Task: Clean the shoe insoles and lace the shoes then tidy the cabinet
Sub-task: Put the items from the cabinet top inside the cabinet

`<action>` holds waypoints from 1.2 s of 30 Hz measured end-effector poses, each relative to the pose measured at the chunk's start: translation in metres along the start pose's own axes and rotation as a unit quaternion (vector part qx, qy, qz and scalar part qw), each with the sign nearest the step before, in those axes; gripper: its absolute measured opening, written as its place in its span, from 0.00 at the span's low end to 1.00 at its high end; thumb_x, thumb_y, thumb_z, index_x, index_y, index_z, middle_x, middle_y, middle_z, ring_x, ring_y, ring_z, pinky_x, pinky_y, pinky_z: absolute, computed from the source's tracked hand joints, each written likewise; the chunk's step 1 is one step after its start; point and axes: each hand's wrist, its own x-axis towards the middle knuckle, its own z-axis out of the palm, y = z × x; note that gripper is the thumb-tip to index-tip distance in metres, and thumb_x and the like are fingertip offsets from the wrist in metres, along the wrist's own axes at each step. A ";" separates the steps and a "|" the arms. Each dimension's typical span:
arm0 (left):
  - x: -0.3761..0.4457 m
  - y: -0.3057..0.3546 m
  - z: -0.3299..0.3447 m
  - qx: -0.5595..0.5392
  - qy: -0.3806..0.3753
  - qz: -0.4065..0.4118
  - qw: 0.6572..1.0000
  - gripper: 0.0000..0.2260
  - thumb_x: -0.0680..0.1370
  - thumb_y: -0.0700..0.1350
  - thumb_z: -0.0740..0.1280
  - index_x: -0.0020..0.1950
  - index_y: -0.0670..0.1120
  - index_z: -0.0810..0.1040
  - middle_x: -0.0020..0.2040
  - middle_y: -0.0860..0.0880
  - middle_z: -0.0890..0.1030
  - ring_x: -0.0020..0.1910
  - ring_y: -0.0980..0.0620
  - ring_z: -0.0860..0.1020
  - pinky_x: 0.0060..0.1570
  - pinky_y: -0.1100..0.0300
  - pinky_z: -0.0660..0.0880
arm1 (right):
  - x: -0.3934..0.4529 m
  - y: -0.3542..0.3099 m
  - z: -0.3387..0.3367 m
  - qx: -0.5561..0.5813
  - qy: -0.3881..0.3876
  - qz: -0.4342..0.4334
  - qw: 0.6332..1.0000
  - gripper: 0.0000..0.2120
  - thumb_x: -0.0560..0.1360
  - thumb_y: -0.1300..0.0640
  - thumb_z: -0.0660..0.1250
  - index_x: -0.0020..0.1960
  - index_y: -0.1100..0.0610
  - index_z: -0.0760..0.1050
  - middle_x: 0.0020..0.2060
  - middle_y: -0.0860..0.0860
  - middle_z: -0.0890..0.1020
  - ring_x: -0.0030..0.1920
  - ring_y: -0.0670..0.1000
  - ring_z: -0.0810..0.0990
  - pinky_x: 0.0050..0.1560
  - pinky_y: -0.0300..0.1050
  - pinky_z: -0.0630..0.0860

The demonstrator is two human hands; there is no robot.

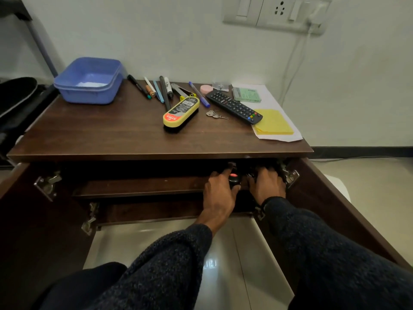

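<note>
Both hands reach into the dark top shelf of the open cabinet [156,151]. The left hand [220,190] is curled around a black shoe [234,179] with a red mark, sitting on the shelf. The right hand [268,186] has its fingers deep in the dark beside the shoe, so I cannot tell what it holds. On the surface lie a brush [181,111], pens [156,88], a remote [233,106], keys [215,115] and a blue tub [89,80].

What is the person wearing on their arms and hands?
Both arms wear long, dark, speckled knit sleeves, the left sleeve and the right sleeve. The left hand and right hand are bare, with no gloves.
</note>
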 end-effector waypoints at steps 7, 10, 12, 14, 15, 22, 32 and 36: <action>0.004 0.007 0.004 0.011 -0.026 0.012 1.000 0.28 0.76 0.53 0.74 0.74 0.57 0.70 0.65 0.45 0.78 0.61 0.44 0.79 0.59 0.49 0.80 | -0.012 -0.004 -0.017 -0.042 -0.044 -0.020 0.998 0.19 0.78 0.52 0.67 0.67 0.55 0.72 0.64 0.59 0.74 0.60 0.64 0.78 0.57 0.58 0.75; 0.005 0.015 -0.009 0.070 -0.092 0.002 0.993 0.33 0.77 0.50 0.74 0.78 0.56 0.63 0.68 0.42 0.73 0.63 0.41 0.78 0.60 0.50 0.79 | -0.022 -0.010 -0.035 -0.079 -0.081 -0.050 0.992 0.20 0.76 0.53 0.69 0.66 0.53 0.71 0.63 0.57 0.74 0.60 0.62 0.78 0.58 0.59 0.77; 0.002 0.027 -0.028 0.125 -0.151 -0.022 0.980 0.37 0.76 0.50 0.75 0.80 0.55 0.58 0.70 0.40 0.70 0.64 0.40 0.76 0.61 0.49 0.77 | -0.028 -0.015 -0.052 -0.088 -0.103 -0.067 0.988 0.18 0.75 0.53 0.68 0.64 0.53 0.72 0.60 0.56 0.77 0.59 0.60 0.79 0.58 0.59 0.78; -0.002 0.045 -0.057 0.184 -0.215 -0.043 0.958 0.36 0.75 0.52 0.76 0.78 0.50 0.62 0.69 0.40 0.70 0.66 0.40 0.76 0.63 0.49 0.76 | -0.034 -0.023 -0.074 -0.054 -0.113 -0.065 0.990 0.14 0.75 0.52 0.68 0.59 0.51 0.73 0.56 0.54 0.78 0.56 0.59 0.80 0.57 0.57 0.78; -0.003 0.055 -0.074 0.202 -0.255 -0.054 0.944 0.33 0.75 0.53 0.76 0.75 0.48 0.66 0.67 0.41 0.74 0.64 0.42 0.77 0.62 0.50 0.77 | -0.036 -0.026 -0.086 -0.032 -0.109 -0.065 0.991 0.11 0.74 0.51 0.68 0.56 0.50 0.75 0.53 0.53 0.79 0.54 0.58 0.80 0.56 0.57 0.79; 0.019 0.082 -0.180 0.102 0.034 -0.002 0.994 0.14 0.75 0.60 0.74 0.47 0.50 0.84 0.42 0.53 0.84 0.42 0.55 0.82 0.48 0.57 0.81 | -0.031 -0.047 -0.173 0.249 0.005 -0.113 0.962 0.11 0.72 0.48 0.76 0.36 0.54 0.81 0.29 0.45 0.82 0.31 0.41 0.79 0.35 0.39 0.72; 0.060 0.000 -0.211 0.077 0.172 -0.032 0.981 0.32 0.76 0.69 0.66 0.62 0.42 0.84 0.55 0.43 0.85 0.54 0.47 0.81 0.56 0.49 0.80 | 0.052 -0.074 -0.140 0.164 0.117 -0.130 0.971 0.10 0.69 0.48 0.79 0.38 0.51 0.79 0.45 0.51 0.84 0.51 0.55 0.81 0.49 0.46 0.78; 0.062 0.007 -0.217 0.043 0.141 -0.084 0.986 0.27 0.75 0.68 0.69 0.46 0.43 0.87 0.40 0.46 0.85 0.40 0.50 0.81 0.44 0.49 0.82 | 0.059 -0.085 -0.151 0.104 0.107 -0.092 0.985 0.09 0.68 0.51 0.79 0.40 0.54 0.81 0.43 0.55 0.84 0.46 0.58 0.82 0.45 0.49 0.80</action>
